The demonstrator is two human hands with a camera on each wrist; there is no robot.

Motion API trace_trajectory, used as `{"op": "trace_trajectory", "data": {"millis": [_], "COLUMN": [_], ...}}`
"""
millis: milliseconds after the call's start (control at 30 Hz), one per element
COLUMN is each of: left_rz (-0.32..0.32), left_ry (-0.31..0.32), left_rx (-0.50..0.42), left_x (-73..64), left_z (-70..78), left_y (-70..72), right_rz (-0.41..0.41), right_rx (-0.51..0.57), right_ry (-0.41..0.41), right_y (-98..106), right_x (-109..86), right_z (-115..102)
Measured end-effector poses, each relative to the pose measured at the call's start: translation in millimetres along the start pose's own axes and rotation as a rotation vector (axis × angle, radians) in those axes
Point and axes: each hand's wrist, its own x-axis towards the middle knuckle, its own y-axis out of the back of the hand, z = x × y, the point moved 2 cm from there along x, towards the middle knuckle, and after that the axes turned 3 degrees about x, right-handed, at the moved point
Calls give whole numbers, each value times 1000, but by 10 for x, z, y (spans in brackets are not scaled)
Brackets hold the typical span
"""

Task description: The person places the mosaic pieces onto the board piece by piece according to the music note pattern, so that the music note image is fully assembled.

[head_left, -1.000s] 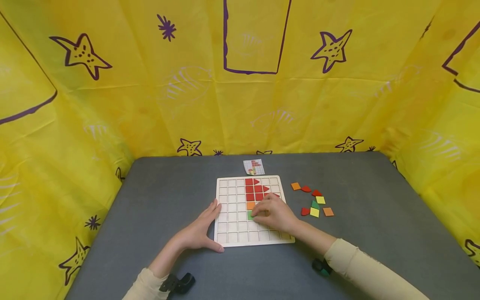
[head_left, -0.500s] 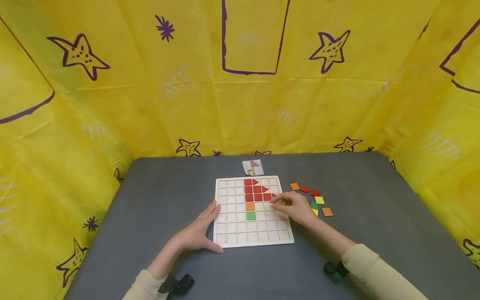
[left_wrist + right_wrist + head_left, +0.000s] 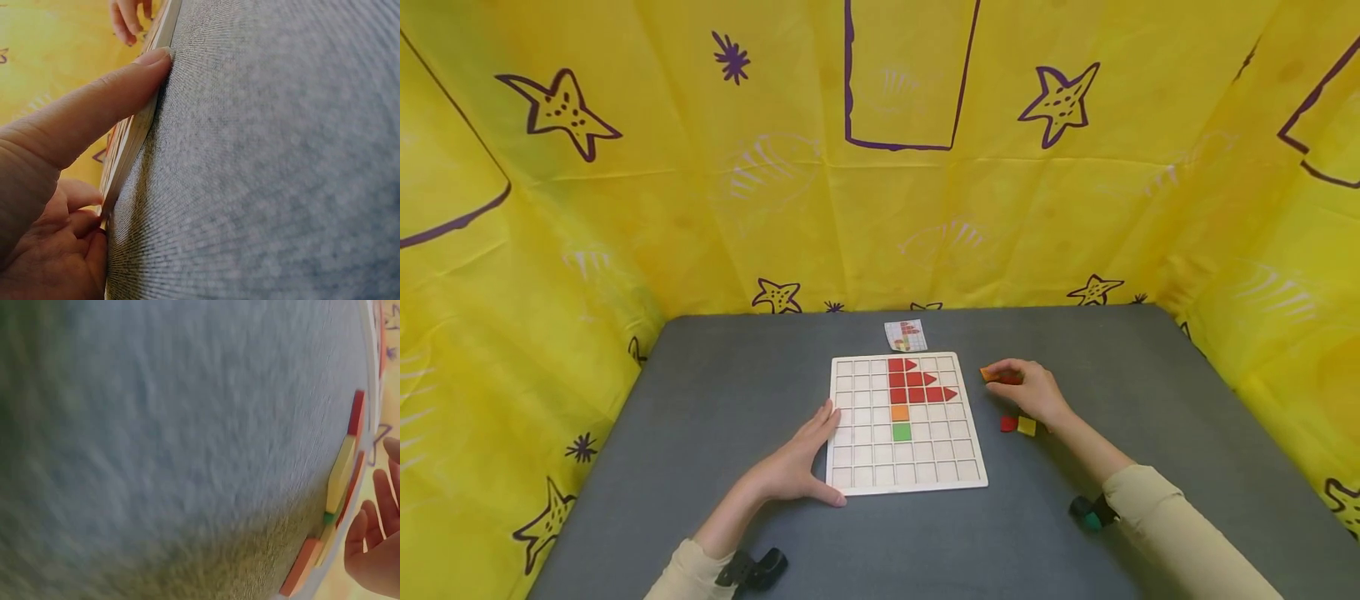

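The white square gridded board sits on the grey table, bare left hand at its left edge, white printed card just behind, yellow square tile out right!

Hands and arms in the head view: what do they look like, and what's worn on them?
The left hand and right hand are ungloved. Cream sleeves cover the forearms. A black wrist device sits by each cuff; the right one shows a green patch. No cables are visible.
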Motion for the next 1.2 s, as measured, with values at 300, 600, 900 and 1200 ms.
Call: {"op": "trace_trajectory", "data": {"millis": [300,600,900,1200], "left_rz": [2,3,1,3], "left_ry": [2,-7,4,-6], "left_rx": [-2,-1,-2,-2], "left_x": [-5,-4,-4,-6], "left_z": [-3,-2,-3,-1], "left_y": [-4,-2,-3,5], "right_rz": [-19,-2,-30,-122], "right_rx": [-162,-171,69,236], "right_ry": [157,109,-28,-57], "right_y": [24,17,-143,-461], "right_x": [118,122,-19,-218], "right_z": [51,63,-185,-528]}}
